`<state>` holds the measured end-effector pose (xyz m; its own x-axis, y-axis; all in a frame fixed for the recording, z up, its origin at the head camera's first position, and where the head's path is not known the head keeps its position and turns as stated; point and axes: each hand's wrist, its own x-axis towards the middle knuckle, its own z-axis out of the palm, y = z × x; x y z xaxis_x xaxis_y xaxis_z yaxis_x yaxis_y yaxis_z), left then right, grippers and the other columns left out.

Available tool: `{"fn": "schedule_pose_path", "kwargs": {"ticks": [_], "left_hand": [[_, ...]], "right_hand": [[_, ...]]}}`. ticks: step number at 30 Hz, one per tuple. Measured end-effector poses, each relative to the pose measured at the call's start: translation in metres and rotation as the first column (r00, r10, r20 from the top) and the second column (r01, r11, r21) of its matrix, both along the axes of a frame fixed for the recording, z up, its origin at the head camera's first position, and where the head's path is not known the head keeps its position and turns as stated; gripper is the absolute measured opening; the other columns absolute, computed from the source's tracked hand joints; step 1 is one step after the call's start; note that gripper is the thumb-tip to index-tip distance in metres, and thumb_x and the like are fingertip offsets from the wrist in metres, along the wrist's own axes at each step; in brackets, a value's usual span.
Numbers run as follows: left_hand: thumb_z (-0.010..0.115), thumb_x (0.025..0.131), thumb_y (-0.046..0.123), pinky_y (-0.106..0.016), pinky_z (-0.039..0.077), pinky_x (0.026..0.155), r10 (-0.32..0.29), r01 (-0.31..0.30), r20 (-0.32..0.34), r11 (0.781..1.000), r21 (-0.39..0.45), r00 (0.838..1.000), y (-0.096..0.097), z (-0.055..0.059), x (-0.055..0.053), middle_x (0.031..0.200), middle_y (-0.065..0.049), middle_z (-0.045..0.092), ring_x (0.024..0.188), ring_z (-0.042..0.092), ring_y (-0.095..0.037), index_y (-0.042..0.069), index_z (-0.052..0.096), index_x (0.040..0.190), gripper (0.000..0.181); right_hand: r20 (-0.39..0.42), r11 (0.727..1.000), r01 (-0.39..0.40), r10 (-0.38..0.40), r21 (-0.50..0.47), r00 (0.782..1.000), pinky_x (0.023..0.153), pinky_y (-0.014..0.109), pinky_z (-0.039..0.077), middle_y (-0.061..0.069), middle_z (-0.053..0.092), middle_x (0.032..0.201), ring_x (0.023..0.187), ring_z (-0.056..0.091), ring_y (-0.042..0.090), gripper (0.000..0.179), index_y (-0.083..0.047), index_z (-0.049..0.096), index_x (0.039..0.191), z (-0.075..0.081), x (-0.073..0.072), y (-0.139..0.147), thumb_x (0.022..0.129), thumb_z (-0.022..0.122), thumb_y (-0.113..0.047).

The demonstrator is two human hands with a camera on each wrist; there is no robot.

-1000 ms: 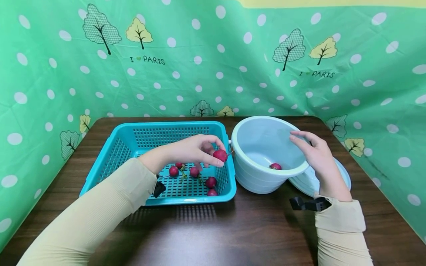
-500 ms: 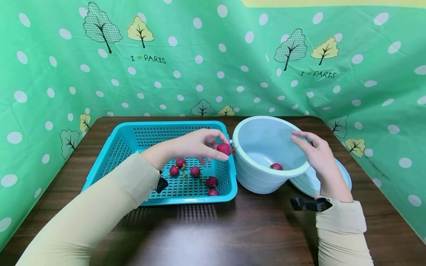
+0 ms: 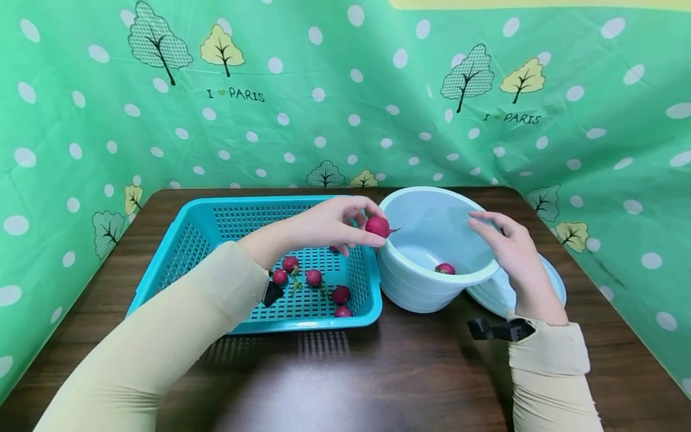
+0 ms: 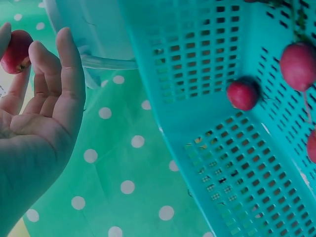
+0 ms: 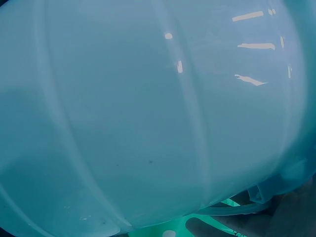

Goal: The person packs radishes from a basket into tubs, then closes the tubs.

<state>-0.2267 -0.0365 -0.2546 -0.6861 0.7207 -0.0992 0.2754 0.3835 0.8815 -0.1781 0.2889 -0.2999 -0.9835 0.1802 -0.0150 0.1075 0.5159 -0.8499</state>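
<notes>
My left hand (image 3: 345, 225) pinches a red radish (image 3: 377, 227) by its fingertips, level with the left rim of a pale blue bucket (image 3: 415, 288). The radish's thin root points over the bucket's opening. In the left wrist view the same radish (image 4: 17, 52) sits between thumb and fingers. One radish (image 3: 445, 269) lies on the bucket's bottom. At the bucket's right side, my right hand (image 3: 513, 249) holds the rim, part of which it hides. Several radishes (image 3: 314, 277) with short green stems lie in a turquoise slotted basket (image 3: 302, 326). The right wrist view is mostly bucket wall (image 5: 123, 108).
A pale blue lid (image 3: 550, 282) lies on the dark wooden table (image 3: 410, 366), partly behind the bucket and right hand. Basket and bucket stand side by side. A green dotted cloth (image 3: 345, 90) hangs behind and around the table.
My left hand has moved right and away from me, carrying the radish from above the basket to the bucket's left rim. My right hand keeps its place.
</notes>
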Motion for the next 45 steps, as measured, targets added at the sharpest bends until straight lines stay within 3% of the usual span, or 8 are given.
{"fn": "schedule_pose_path", "kwargs": {"ticks": [9,16,32,39,45], "left_hand": [[0.073,0.090,0.027,-0.041,0.059,0.073,-0.017,0.018,-0.033,0.999,0.041,0.999,0.016,0.010,0.002,0.096,-0.009,0.063,0.088,0.065,-0.043,0.022,0.059,0.127,0.039],[0.073,0.091,0.025,-0.048,0.058,0.078,-0.046,0.049,-0.048,0.997,0.055,0.998,0.028,0.016,0.003,0.096,-0.008,0.064,0.086,0.067,-0.038,0.020,0.060,0.128,0.040],[0.073,0.090,0.031,-0.045,0.058,0.074,-0.055,0.055,-0.077,0.998,0.003,0.996,0.044,0.016,0.003,0.098,-0.006,0.063,0.078,0.064,-0.031,0.024,0.059,0.130,0.043],[0.073,0.090,0.033,-0.036,0.058,0.074,-0.060,0.059,-0.085,0.998,-0.011,0.995,0.053,0.015,0.005,0.098,-0.004,0.066,0.084,0.065,-0.024,0.024,0.059,0.130,0.043],[0.073,0.090,0.032,-0.030,0.057,0.072,-0.060,0.061,-0.080,0.998,0.012,0.995,0.060,0.015,0.006,0.096,-0.004,0.067,0.082,0.066,-0.028,0.023,0.060,0.128,0.041]], "right_hand": [[0.008,1.000,-0.002,0.002,-0.007,1.000,0.087,0.025,0.040,0.017,0.028,0.160,0.135,0.037,0.034,0.063,-0.011,0.048,0.145,0.000,-0.001,-0.001,0.098,0.052,-0.053],[0.010,1.000,-0.002,0.002,0.002,1.000,0.090,0.029,0.040,0.017,0.028,0.161,0.138,0.035,0.036,0.064,-0.010,0.047,0.146,-0.001,-0.001,0.000,0.098,0.051,-0.053],[-0.003,1.000,0.005,-0.006,-0.002,1.000,0.085,0.022,0.040,0.017,0.029,0.160,0.132,0.040,0.032,0.061,-0.012,0.049,0.145,-0.002,-0.001,0.000,0.099,0.051,-0.052],[-0.005,1.000,-0.001,0.001,0.004,1.000,0.089,0.028,0.040,0.018,0.031,0.159,0.133,0.038,0.034,0.062,-0.009,0.048,0.145,-0.001,-0.003,-0.002,0.099,0.051,-0.051],[-0.002,1.000,0.007,-0.007,0.006,1.000,0.089,0.029,0.039,0.019,0.031,0.159,0.135,0.035,0.035,0.062,-0.010,0.048,0.145,0.000,-0.001,-0.001,0.099,0.051,-0.051]]}}
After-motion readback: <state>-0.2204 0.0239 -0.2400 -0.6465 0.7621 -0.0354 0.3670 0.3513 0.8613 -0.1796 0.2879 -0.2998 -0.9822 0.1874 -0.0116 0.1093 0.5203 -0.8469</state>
